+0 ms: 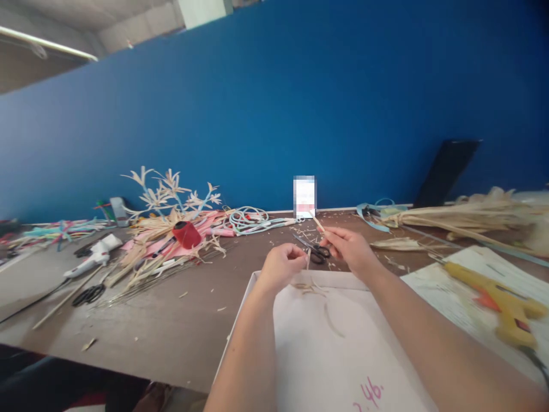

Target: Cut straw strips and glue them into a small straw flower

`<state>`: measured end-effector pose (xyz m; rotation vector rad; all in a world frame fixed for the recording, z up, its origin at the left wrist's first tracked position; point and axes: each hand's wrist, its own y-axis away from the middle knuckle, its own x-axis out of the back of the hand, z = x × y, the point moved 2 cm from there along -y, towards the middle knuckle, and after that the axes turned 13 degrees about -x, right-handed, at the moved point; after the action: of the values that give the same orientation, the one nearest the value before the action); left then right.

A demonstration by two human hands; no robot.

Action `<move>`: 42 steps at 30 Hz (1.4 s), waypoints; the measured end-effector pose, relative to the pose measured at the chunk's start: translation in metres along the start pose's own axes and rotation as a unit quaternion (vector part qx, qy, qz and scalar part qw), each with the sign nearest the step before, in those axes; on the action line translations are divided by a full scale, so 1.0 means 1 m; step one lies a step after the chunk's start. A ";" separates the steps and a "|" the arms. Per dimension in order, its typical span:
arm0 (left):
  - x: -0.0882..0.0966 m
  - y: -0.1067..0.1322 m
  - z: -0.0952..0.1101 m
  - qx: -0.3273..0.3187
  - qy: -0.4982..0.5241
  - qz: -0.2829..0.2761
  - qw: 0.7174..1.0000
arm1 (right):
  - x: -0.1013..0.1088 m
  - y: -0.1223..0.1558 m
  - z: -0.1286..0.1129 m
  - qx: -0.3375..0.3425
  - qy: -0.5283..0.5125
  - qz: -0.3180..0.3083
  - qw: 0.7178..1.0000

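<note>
Your right hand (349, 249) pinches a thin, pale straw stick (317, 222) that juts beyond its fingertips; your left hand (281, 266) has its fingertips pressed together.

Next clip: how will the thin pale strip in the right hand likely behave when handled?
The strip is probably very light: the right hand holds it up in a mere pinch. It stands straight beyond the grip, so it seems fairly stiff, though thin enough to snap. Curved scraps on the white sheet suggest it may also bend.

Pale thin stick (318, 222), tilted, lower end pinched
</note>
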<state>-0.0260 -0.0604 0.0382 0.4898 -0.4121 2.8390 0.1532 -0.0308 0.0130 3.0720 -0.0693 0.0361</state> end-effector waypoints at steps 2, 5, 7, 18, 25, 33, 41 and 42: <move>-0.002 -0.003 -0.003 0.029 0.084 0.043 0.995 | -0.005 0.006 -0.005 -0.012 -0.022 -0.047 0.999; -0.004 -0.006 -0.007 0.052 0.173 0.085 0.980 | -0.012 0.016 -0.010 -0.048 -0.038 -0.119 0.991; -0.004 -0.008 -0.011 0.055 0.206 0.107 0.971 | -0.016 0.021 -0.012 -0.069 -0.035 -0.163 0.984; -0.006 -0.010 -0.012 0.039 0.219 0.095 0.970 | -0.025 0.015 -0.004 -0.047 0.019 -0.165 0.985; -0.007 -0.007 -0.015 0.101 0.236 0.050 0.965 | -0.022 0.014 -0.005 -0.047 0.021 -0.117 0.992; -0.005 -0.007 -0.013 0.089 0.194 0.065 0.975 | -0.022 0.014 -0.004 -0.053 0.000 -0.136 0.989; -0.007 -0.010 -0.012 0.072 0.135 0.099 0.983 | -0.028 0.015 -0.003 -0.007 0.107 -0.137 0.985; -0.007 -0.010 -0.012 0.071 0.124 0.101 0.984 | -0.029 0.014 -0.003 0.001 0.120 -0.122 0.985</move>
<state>-0.0204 -0.0486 0.0271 0.1178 -0.2245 3.0893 0.1241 -0.0429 0.0159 3.0262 0.3195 0.3896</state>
